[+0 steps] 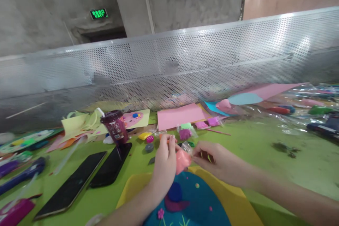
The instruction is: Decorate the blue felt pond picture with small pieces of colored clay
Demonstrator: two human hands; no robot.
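Behind your green table (254,148) stands a silver perforated metal screen (212,53). Your right hand (215,159) has its fingertips closed together, and they seem to pinch the right edge of a salmon-pink clay packet in clear plastic (182,162). Your left hand (165,159) overlaps the left edge of this packet with curled fingers; I cannot tell if they grip it. So the packet lies between both hands, about nine o'clock from the right fingertips, five o'clock from the left ones, and neither hand is clearly nearer. Its long axis seems to run from seven toward one o'clock, with the loose plastic film (187,147) at the far end. Farther, at six o'clock, is a rounded blue sheet (209,197); at ten, a dark purple lidded cup (116,129).
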